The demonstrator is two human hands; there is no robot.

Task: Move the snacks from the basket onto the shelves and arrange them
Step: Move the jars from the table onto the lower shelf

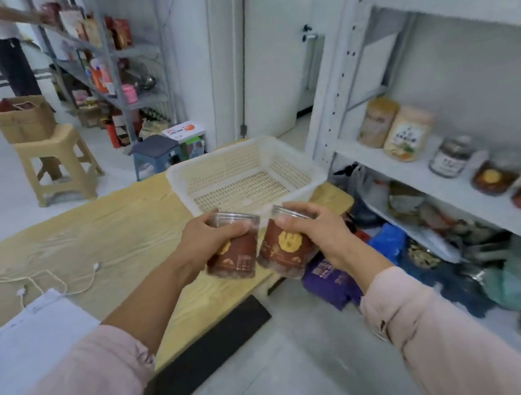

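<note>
Two brown snack jars, lids up and slightly tilted: left jar [232,259] gripped by left hand [208,237], right jar [283,254] by right hand [315,227], both just this side of the basket [180,185], which shows no contents. Shelf [422,174] lies right of basket; right hand nearer.
</note>
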